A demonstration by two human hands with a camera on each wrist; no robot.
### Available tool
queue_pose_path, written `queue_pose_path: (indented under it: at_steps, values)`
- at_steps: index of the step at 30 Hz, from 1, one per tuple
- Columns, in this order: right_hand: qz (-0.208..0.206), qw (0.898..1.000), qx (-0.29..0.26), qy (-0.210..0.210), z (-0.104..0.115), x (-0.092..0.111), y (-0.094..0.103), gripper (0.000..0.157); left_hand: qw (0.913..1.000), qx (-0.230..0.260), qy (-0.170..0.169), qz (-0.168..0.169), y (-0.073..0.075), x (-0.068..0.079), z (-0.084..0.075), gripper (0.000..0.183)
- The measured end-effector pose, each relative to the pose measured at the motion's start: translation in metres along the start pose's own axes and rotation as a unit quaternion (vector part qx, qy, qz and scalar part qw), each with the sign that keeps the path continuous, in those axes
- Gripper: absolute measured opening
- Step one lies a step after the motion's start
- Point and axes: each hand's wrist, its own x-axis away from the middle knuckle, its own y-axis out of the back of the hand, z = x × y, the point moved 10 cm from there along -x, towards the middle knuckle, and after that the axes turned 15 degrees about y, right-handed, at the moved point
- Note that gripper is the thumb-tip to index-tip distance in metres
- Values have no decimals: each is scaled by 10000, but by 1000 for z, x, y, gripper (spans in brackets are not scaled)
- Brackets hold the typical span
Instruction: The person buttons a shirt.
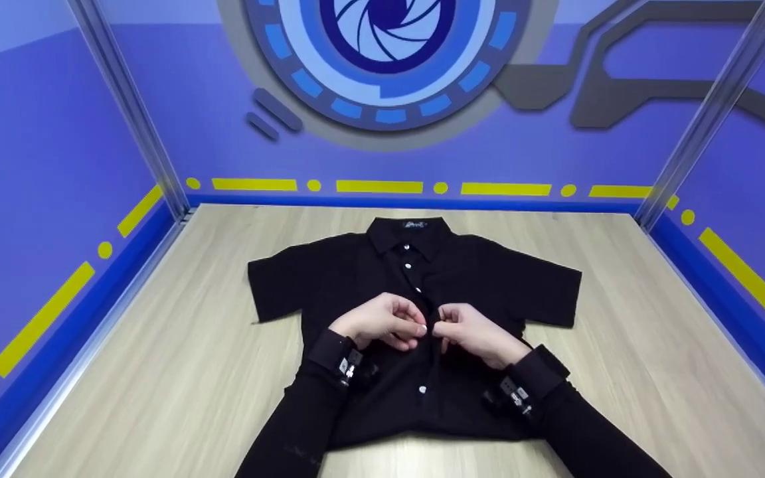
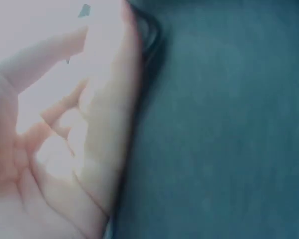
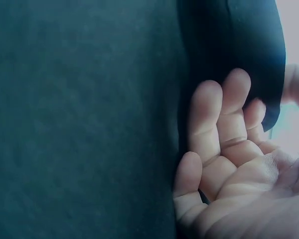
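Observation:
A black short-sleeved shirt (image 1: 369, 405) lies front up, collar away from me, with white buttons down its front. My left hand (image 1: 386, 322) is at mid-front, its thumb and forefinger pinching a white button (image 1: 423, 329). Just to the right, my right hand (image 1: 472, 332) pinches the edge of the shirt's front opening between thumb and forefinger. In the left wrist view my left fingers (image 2: 109, 114) are bright and blurred beside dark cloth. In the right wrist view my other right fingers (image 3: 207, 114) curl against the dark fabric (image 3: 79, 119), and the pinch itself is hidden.
Under the shirt is a light wood-grain table (image 1: 157, 372). Blue-purple printed walls (image 1: 382, 162) with metal corner posts (image 1: 133, 106) enclose its back and sides. A lower white button (image 1: 422, 390) shows below my hands, and several more lie toward the collar (image 1: 412, 232).

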Motion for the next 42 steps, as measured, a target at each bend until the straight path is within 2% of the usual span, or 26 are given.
queue_pose_path:
  at_steps: [3,5,8,17,26,42]
  values:
    - [48,10000,36,76,1,0,-1,10,9984,510,178,189,0,-3,9,19]
    - [102,9999,63,121,1,0,-2,9,9973,642,195,308,0,-4,14,21]
    - [153,9997,58,167,0,-1,-4,11,9959,778,112,450,0,-4,18,23]
    - [13,10000,23,54,-2,0,0,16,9899,1192,-195,747,3,-4,17,30]
    - [14,9994,-355,16,-3,-2,-1,20,9877,1325,-249,791,4,-4,17,30]
    - [-65,9994,-347,-51,-1,-1,0,20,9870,1348,-336,811,7,-3,17,35]
